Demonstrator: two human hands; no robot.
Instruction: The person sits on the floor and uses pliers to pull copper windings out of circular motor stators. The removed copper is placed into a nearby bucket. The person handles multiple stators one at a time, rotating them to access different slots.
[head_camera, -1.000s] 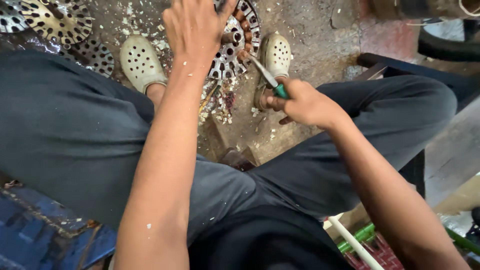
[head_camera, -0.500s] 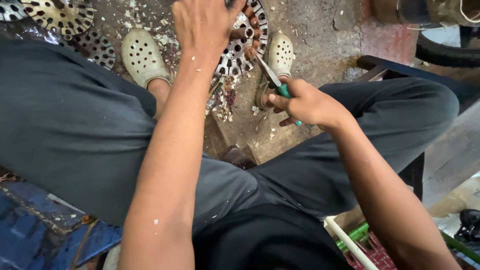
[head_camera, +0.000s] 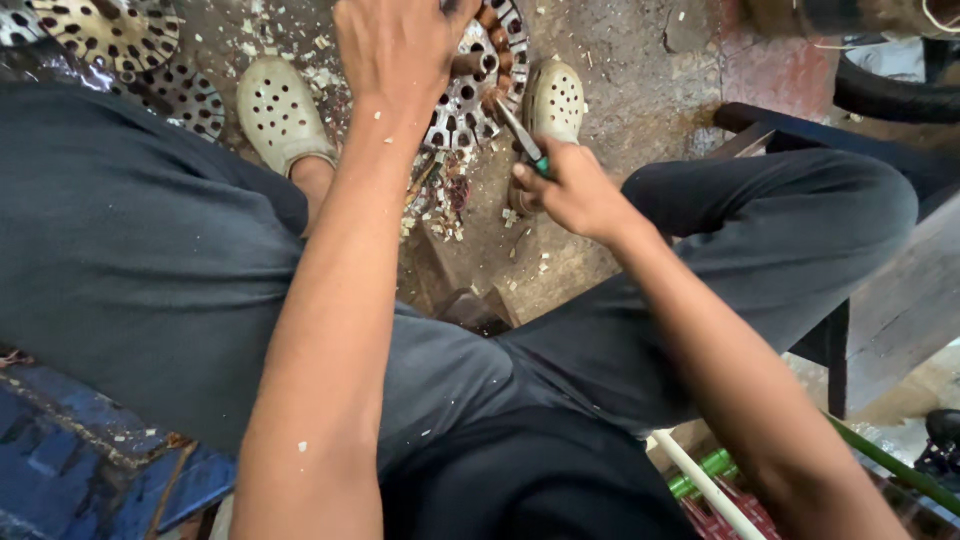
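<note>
- Gripping from above, the left hand closes its grip over the ring-shaped motor stator standing on the floor.
- Right hand has its grip shut around green-handled pliers, whose tip touches the stator's copper windings.
- Pale clogs flank the stator; scrap bits lie beneath the grip.
- Perforated discs lie well left.

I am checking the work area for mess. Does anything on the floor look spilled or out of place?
Yes. Pale chips and scraps lie scattered on the concrete floor between the feet, below the perforated metal disc under the left hand. The right hand holds a green-handled tool.
</note>
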